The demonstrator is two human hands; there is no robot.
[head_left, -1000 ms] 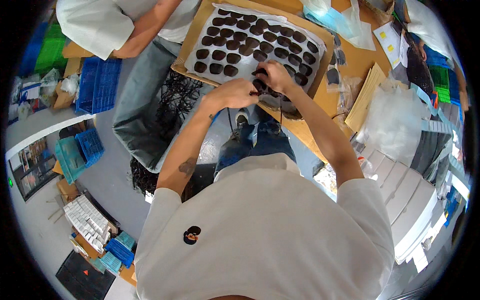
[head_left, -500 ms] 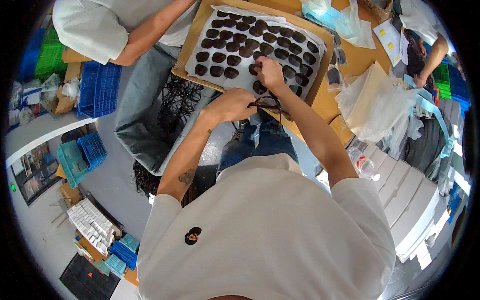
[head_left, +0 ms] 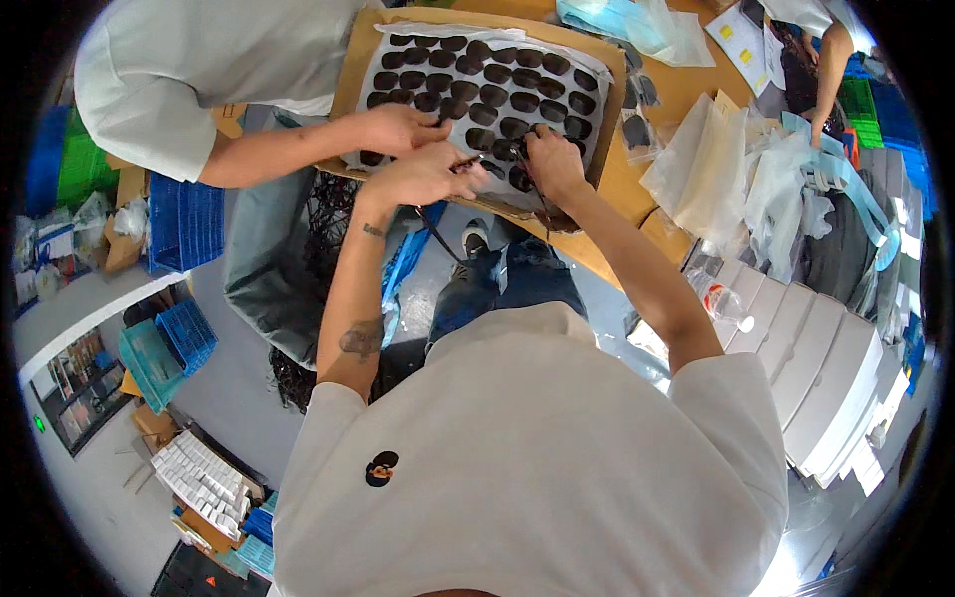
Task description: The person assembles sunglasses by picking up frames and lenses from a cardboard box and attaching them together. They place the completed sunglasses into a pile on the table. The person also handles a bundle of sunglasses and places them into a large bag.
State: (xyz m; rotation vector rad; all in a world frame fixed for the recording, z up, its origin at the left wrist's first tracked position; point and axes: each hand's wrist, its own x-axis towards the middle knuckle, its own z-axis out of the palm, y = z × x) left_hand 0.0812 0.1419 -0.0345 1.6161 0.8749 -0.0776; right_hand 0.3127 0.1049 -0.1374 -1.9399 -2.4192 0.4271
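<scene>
- Left hand (head_left: 423, 177): fingers closed on a slim dark strip (head_left: 437, 233), whose lower end hangs below the palm.
- Right hand (head_left: 555, 167): fingers curled, pinching a slender dark piece (head_left: 535, 186) at the tray's near right; from where I stand, I cannot tell whether the two parts join.
- Dark lenses (head_left: 492, 96): in rows on white paper (head_left: 507, 36) inside a shallow cardboard tray (head_left: 614, 109), which lies on the brown worktop (head_left: 686, 88).
- Co-worker's hand (head_left: 396, 129): over the tray's left part, just beside the left hand; its grip is unclear.
- Translucent plastic sheets (head_left: 686, 169): right of the tray.
- Grey-green bag (head_left: 264, 279): open, left of the worker, dark strands inside.
</scene>
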